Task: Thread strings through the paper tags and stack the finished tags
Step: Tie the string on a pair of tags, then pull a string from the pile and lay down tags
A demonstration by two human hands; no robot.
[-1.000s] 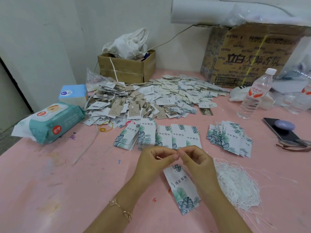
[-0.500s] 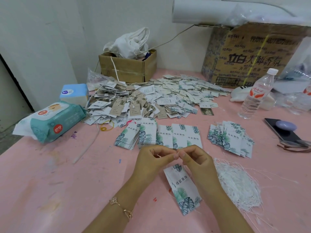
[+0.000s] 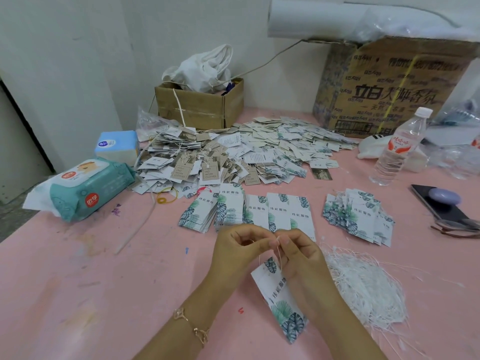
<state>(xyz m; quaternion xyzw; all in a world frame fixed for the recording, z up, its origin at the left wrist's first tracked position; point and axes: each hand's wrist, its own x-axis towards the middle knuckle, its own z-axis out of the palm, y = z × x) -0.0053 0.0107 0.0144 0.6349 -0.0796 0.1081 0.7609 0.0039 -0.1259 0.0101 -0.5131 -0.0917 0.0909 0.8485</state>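
Head view: a thin white string is pinched between the curled fingertips of the left hand and the right hand, which meet tip to tip. A leaf-printed tag is held under the right hand, above the pink worktop, beside a pile of loose strings.

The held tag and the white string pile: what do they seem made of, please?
Tag: probably matte printed card, looking flat and unbent. String pile: thin white strands, perhaps cord or plastic; too fine to tell.
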